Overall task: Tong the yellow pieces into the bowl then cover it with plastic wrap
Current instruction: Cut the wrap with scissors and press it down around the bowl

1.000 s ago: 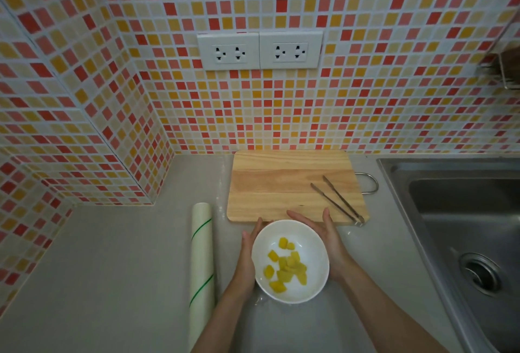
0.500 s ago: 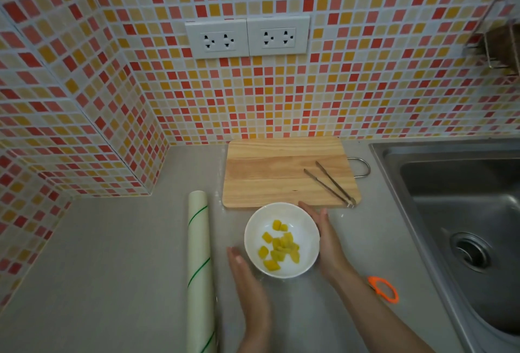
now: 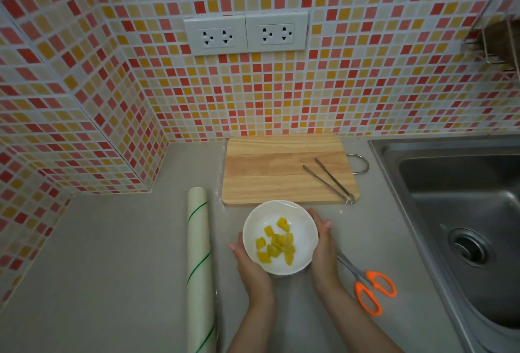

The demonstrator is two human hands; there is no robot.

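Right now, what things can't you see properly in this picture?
- Left hand, head view: fingers hidden under the bowl.
- Scissors: blade tips hidden behind the right hand.
- Wrap roll: near end cut off by the bottom edge.
- Wall rack: contents too dark.

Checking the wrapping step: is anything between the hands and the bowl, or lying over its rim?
Nothing visible stands between them: the left hand and right hand cup the white bowl directly. A clear film seems to glint at the far rim. Scissors, tongs and wrap roll lie aside.
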